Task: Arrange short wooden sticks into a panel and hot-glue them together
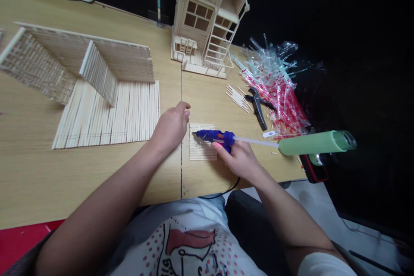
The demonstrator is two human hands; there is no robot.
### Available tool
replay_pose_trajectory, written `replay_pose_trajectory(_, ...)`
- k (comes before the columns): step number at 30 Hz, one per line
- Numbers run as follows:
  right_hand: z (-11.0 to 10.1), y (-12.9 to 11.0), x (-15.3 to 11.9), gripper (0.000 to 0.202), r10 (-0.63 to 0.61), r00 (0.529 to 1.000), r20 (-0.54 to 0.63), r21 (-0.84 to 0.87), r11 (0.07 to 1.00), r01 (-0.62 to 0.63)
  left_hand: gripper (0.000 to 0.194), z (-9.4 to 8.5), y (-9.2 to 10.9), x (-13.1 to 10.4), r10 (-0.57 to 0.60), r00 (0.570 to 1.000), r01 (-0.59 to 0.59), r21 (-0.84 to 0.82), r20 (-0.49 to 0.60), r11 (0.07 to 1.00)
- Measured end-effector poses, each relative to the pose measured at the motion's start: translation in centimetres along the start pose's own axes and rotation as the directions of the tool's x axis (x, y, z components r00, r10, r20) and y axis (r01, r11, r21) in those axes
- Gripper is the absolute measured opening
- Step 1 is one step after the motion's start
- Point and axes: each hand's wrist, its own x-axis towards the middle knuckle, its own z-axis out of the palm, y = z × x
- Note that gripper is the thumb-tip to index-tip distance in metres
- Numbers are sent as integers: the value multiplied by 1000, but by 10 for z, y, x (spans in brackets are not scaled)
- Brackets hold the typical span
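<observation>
A blue glue gun (215,136) with a long clear glue stick is held in my right hand (241,157), its nozzle pointing left over a small panel of thin wooden sticks (203,153) lying flat on the table. My left hand (171,126) rests just left of the panel, fingers curled together near its upper left corner; whether something small is pinched in them is hidden. Farther left stands a stick-built structure with walls, a divider (99,73) and a slatted floor (129,112).
A taller stick house (200,21) with a ladder stands at the back. To the right are loose sticks (237,98), black pliers (258,108), crumpled red and clear wrappers (284,99), a green bottle (310,143) and a phone (315,172). The table's front edge is close to me.
</observation>
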Motion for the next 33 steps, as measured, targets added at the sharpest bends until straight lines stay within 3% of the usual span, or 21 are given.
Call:
replay_pose_trajectory(13,-3,-1,-18,34,-44,999,21,-8,999,44,34,0,2,-1,-6,1000,6,2,1,1000)
replay_pose_trajectory(33,1,0,-22,35,-93,995,28,-48,994,94,33,1,-1,0,8,1000,-8,20,-4,1000)
